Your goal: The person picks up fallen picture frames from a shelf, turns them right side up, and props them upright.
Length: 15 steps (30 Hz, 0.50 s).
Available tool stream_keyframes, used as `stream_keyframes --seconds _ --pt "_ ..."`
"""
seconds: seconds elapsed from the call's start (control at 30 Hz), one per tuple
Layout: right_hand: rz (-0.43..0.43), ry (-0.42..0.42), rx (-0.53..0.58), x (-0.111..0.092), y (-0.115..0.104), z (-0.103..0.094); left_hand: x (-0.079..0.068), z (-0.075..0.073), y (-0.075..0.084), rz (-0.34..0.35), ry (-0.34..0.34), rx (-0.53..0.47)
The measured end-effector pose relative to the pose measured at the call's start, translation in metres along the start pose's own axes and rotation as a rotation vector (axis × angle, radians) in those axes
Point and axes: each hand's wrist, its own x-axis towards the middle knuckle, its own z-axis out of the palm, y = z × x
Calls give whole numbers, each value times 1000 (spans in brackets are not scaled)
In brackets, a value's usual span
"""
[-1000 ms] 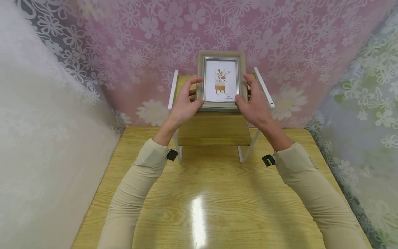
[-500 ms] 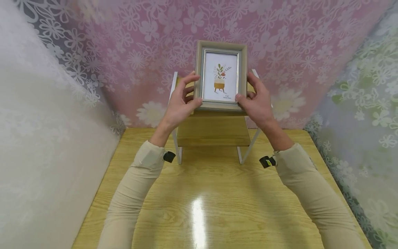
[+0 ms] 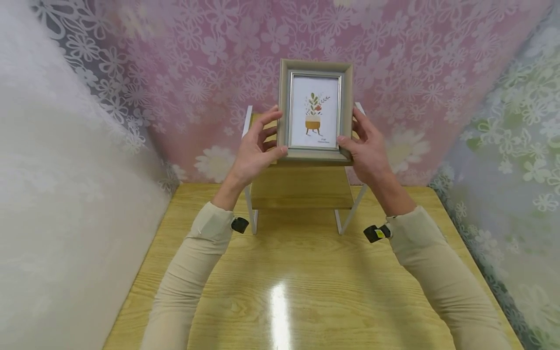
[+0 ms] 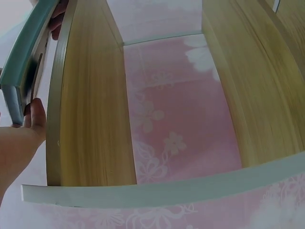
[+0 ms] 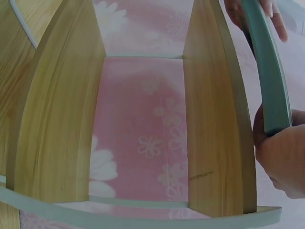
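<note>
A beige and silver picture frame (image 3: 315, 114), with a print of a potted plant, is held face up above the small shelf's top. The left hand (image 3: 255, 148) grips its left side, thumb on the front near the lower corner. The right hand (image 3: 369, 146) grips the right side the same way. In the left wrist view, a gap separates the frame (image 4: 28, 45) from the top board (image 4: 95, 95); the left hand (image 4: 21, 143) shows at the edge. The right wrist view has the greenish frame edge (image 5: 271, 71) with the right hand (image 5: 283, 155) around its lower end.
The two-tier wooden shelf (image 3: 302, 189) with white metal side legs (image 3: 349, 214) stands at the back of the wood-grain table (image 3: 280, 262). A pink floral wall (image 3: 210, 73) rises behind it, and pale walls flank both sides.
Both hands have raised the frame off the shelf top and toward the head camera, where it looks larger. It has shifted slightly right.
</note>
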Motion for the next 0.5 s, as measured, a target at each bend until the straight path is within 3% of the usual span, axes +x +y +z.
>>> stream_keyframes --seconds 0.2,0.5 --pt "-7 36 124 -4 0 3 -3 3 -2 23 9 -22" --pt "-85 56 136 -7 -1 8 -7 6 -3 10 16 -31"
